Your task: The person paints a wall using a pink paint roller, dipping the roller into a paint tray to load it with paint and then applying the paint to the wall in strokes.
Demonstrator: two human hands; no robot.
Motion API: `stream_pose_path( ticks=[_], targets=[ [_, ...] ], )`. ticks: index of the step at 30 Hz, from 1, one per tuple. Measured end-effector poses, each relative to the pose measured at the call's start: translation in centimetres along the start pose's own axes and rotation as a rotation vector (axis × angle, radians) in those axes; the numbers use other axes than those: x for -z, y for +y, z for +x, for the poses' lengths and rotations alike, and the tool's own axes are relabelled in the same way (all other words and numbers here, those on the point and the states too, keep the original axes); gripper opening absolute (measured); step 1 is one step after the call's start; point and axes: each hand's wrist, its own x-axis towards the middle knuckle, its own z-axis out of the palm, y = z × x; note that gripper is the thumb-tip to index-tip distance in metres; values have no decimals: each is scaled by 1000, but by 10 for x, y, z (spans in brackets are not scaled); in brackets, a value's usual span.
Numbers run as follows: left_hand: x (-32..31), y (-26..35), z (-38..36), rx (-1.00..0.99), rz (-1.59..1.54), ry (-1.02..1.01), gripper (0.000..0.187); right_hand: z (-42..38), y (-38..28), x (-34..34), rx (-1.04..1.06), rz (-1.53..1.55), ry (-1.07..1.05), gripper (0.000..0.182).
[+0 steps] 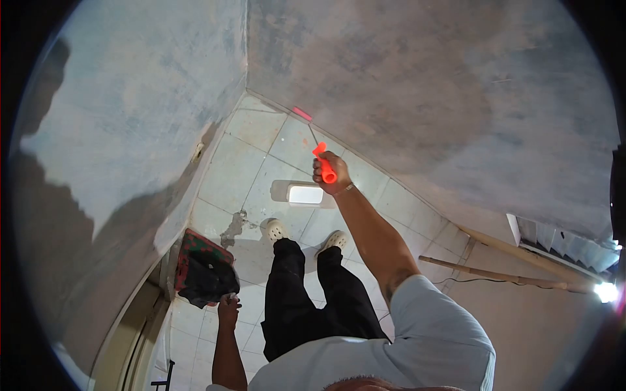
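Note:
My right hand [331, 173] is wrapped round the orange handle of a small paint roller [328, 171]. Its thin metal rod reaches forward to a pink roller head [302, 113], which overlaps the foot of the right wall [378, 85] near the corner. Lower and to the left, my left hand [229, 304] hangs with fingers curled, beside a dark cloth or bag [208, 277]; whatever those fingers hold, I cannot tell. On the tiled floor [251, 159], past my feet, lies a white rectangular tray [305, 194].
A red and green patterned mat [189, 251] lies under the dark cloth, by a doorway [134, 332]. Wooden poles [495, 277] jut in at right, close to a bright lamp [606, 292] and a cable. The left wall [150, 98] carries my shadow. Broken tile shows near my shoes [276, 229].

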Motion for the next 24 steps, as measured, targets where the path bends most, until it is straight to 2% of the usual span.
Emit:
stream_pose_path(
  ticks=[3,4,5,7,10,11,12,14,16,18,19,20,22,23,24],
  targets=[
    [10,-41,17,48,-27,35,27,-136,-36,-17,68,75,-169,15],
    [15,-53,16,131,-37,23,27,-191,-50,-23,70,97,-224,17],
    [17,-58,17,211,-47,10,26,-249,-61,-34,92,49,-183,18],
    [16,-58,14,232,8,-39,21,-352,-77,-49,138,39,-118,18],
    [9,-31,7,84,69,-58,25,-473,-66,-50,162,-19,17,27],
    [10,-43,34,-177,172,-170,25,-503,-56,-42,165,-46,16,29],
    [11,-57,65,-440,274,-281,25,-526,-44,-34,179,7,-8,30],
    [-10,27,34,-71,-24,-168,27,-564,-25,-19,198,5,-62,30],
    [-20,67,44,-188,9,-167,27,-587,-10,-1,212,7,-124,29],
    [-27,99,59,-264,-134,-221,27,-603,6,21,163,-113,-32,28],
    [-26,108,85,-267,34,-241,28,-607,18,31,161,-93,-30,28],
    [-24,120,108,-270,200,-261,29,-605,32,44,124,-254,88,28],
    [-32,184,22,-280,84,-138,27,-595,52,78,43,-542,250,31],
    [-32,185,27,-284,91,-138,27,-589,60,94,45,-533,249,31],
    [-32,186,33,-309,71,-118,26,-581,67,107,4,-881,355,34]
  ],
)
